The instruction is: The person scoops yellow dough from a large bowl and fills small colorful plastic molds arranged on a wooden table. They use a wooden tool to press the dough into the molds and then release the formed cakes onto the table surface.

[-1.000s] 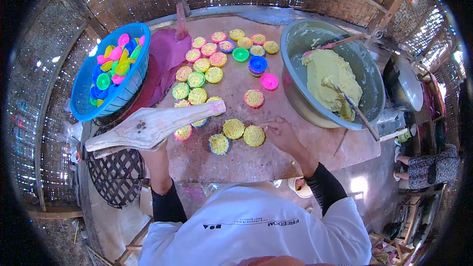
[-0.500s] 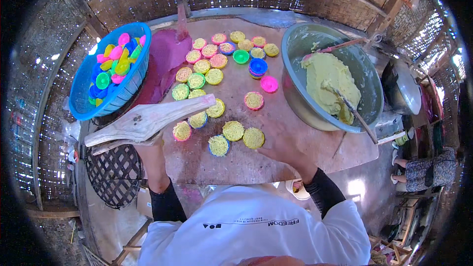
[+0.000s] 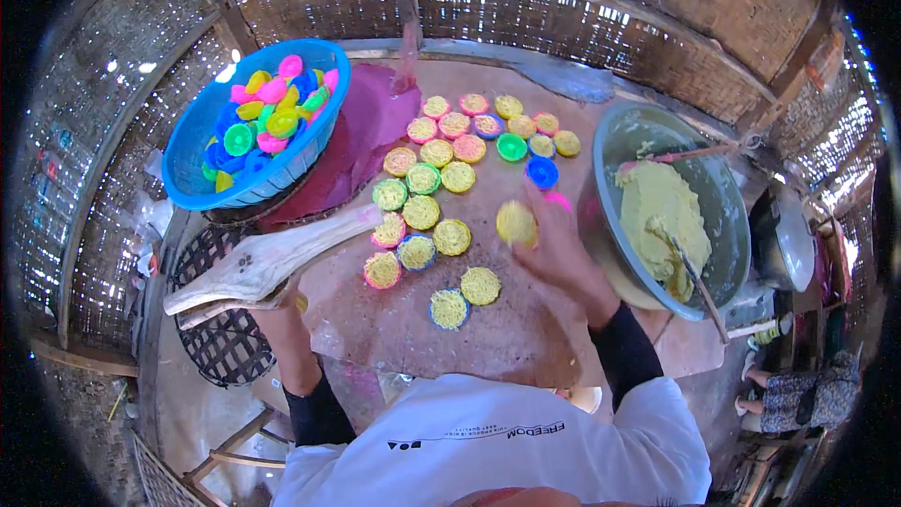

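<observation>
My left hand (image 3: pixel 284 321) is closed around a wooden hand press (image 3: pixel 267 263), two long pale pieces that spread apart slightly. The fingers are partly hidden beneath it. Right of the table's middle, my right hand (image 3: pixel 566 258) grips a small yellow cup (image 3: pixel 514 225) filled with pale yellow strands; it is blurred. Nearer me lie a yellow filled cup (image 3: pixel 481 285) and a blue-rimmed filled cup (image 3: pixel 450 309). Beyond my right hand are a blue cup (image 3: pixel 542 172) and a pink cup (image 3: pixel 559 200), the latter partly covered by my fingers.
Several filled cups (image 3: pixel 458 176) spread across the table (image 3: pixel 375 338). An empty-looking green cup (image 3: pixel 511 146) sits among them. At left, a blue basket (image 3: pixel 272 190) holds colourful cups. At right, a green-grey basin (image 3: pixel 605 211) holds pale yellow dough (image 3: pixel 664 216) and a stick (image 3: pixel 697 280).
My right hand has taken hold of the yellow filled cup from the near row and moved it away from me. The pink-rimmed filled cup is now hidden. The whole view has shifted.
</observation>
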`<state>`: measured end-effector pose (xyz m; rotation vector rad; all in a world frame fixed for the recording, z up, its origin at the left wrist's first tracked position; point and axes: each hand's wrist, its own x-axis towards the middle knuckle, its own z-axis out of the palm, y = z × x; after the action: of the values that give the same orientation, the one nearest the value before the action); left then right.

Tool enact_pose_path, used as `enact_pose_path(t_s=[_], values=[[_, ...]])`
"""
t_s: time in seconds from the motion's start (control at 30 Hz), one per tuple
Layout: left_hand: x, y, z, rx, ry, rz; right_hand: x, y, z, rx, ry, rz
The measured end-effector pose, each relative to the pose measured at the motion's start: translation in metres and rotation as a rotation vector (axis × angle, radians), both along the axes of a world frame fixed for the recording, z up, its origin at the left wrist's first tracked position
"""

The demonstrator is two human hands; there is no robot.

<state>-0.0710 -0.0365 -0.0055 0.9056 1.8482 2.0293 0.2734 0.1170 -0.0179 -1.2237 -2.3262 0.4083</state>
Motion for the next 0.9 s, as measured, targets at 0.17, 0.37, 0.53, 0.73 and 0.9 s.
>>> enact_pose_path(t_s=[0.17, 0.37, 0.53, 0.73, 0.9], values=[[0.000, -0.009, 0.005, 0.018, -0.078, -0.011, -0.035, 0.094, -0.016, 0.088, -0.091, -0.018], [-0.009, -0.013, -0.001, -0.030, 0.122, 0.039, -0.049, 0.124, -0.038, 0.184, -0.292, -0.079], [0.003, -0.008, 0.000, 0.022, 0.041, 0.040, -0.045, 0.097, -0.023, 0.210, -0.115, 0.029], [-0.002, -0.003, -0.006, -0.074, 0.024, -0.038, -0.027, -0.016, 0.004, -0.290, -0.119, 0.544], [0.010, 0.002, 0.004, -0.041, 0.025, -0.048, -0.026, -0.037, -0.025, -0.062, -0.148, 0.483]])
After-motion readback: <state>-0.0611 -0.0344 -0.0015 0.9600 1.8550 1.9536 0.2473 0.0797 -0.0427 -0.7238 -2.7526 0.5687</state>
